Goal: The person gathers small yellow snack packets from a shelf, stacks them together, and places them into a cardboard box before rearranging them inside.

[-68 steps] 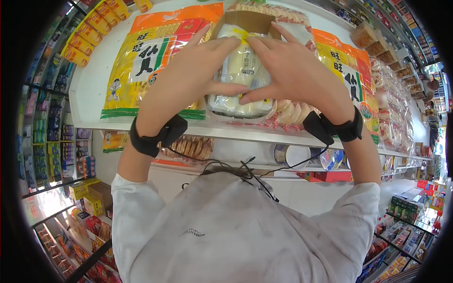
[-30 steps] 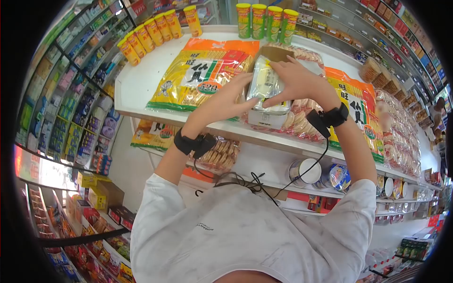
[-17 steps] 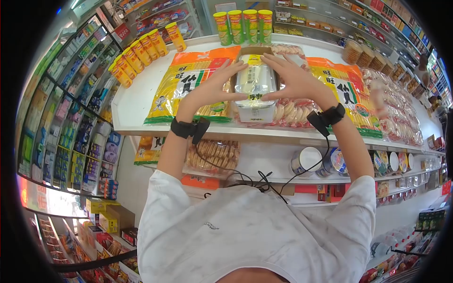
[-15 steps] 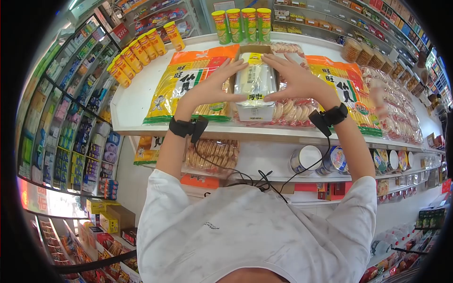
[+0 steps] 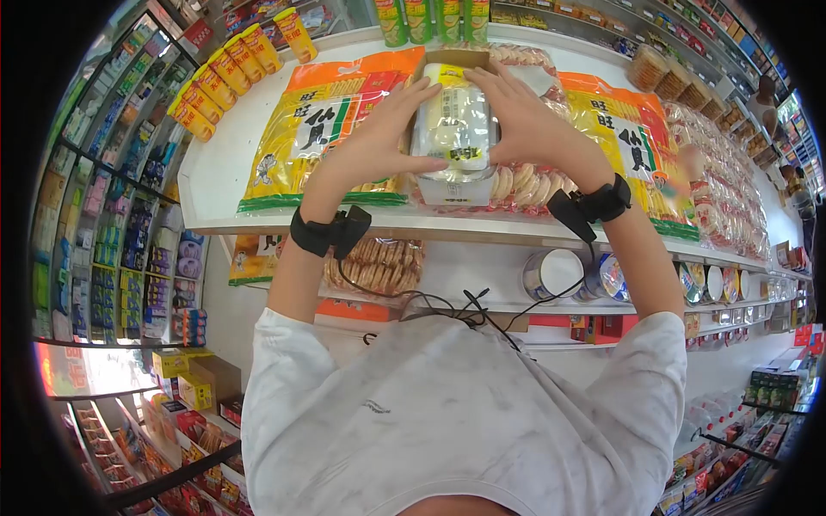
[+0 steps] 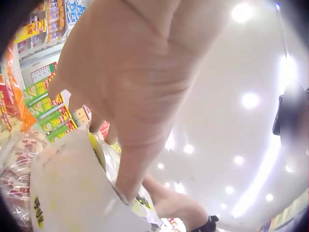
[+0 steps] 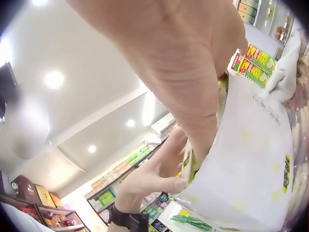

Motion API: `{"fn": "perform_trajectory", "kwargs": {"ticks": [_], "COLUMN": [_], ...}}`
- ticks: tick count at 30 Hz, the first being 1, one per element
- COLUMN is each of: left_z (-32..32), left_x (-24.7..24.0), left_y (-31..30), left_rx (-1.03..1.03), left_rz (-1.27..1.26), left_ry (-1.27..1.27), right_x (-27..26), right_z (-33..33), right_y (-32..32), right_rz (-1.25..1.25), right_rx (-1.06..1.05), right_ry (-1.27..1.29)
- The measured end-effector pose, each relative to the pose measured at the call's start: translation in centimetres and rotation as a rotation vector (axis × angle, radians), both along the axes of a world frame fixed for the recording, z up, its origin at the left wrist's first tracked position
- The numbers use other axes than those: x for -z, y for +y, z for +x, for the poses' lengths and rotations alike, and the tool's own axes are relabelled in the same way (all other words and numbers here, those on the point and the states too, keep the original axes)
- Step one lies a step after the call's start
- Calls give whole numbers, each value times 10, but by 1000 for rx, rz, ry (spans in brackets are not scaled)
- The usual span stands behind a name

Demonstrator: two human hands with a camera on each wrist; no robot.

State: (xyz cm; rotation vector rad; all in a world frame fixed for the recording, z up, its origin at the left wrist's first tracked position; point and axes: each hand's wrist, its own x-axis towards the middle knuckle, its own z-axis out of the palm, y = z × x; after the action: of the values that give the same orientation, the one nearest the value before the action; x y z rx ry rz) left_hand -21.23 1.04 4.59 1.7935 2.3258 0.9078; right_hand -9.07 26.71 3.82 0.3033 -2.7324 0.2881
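- Biggest first: we have the white counter (image 5: 219, 163) running right across the head view.
- On it we spot a large yellow-and-orange bag (image 5: 314, 125) left of the middle, and a matching bag (image 5: 632, 138) off to the right.
- Clear packs of round crackers (image 5: 525, 185) lie just right of centre.
- Between them and the left-side bag, here's our white box (image 5: 458, 191), top open, brown flap up at the far end.
- Over it we see the left hand (image 5: 370, 146), fingers spread and relaxed, touching the packet's side.
- Opposite comes the right hand (image 5: 538, 129), fingers just as loose, not clenched.
- And the wrapped packet (image 5: 447, 112) itself? We find it lying in the box, between both hands.
- Smaller yet, yellow canisters (image 5: 247, 58) line the counter's left edge.
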Motion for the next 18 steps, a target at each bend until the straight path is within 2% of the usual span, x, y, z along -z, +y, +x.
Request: {"fn": "perform_trajectory", "kwargs": {"ticks": [5, 9, 11, 14, 17, 18], "left_z": [9, 4, 11, 10, 8, 9], "left_x": [5, 6, 8, 2, 2, 1], "left_y": [4, -6, -13, -27, -38, -39], "left_rx": [-21, 5, -5, -52, -22, -15], "left_rz": [48, 124, 198, 173, 150, 131], "left_ry": [74, -68, -214, -183, -180, -163], "right_x": [-5, -10, -13, -6, -7, -3], "right_z": [6, 22, 35, 53, 77, 77], "right_y": [2, 11, 6, -4, -38, -41], "right_rz": [-154, -645, -788, -723, -545, -503], "right_rx": [-44, -228, -249, -199, -22, -23], "right_ry": [-45, -150, -193, -63, 57, 75]}}
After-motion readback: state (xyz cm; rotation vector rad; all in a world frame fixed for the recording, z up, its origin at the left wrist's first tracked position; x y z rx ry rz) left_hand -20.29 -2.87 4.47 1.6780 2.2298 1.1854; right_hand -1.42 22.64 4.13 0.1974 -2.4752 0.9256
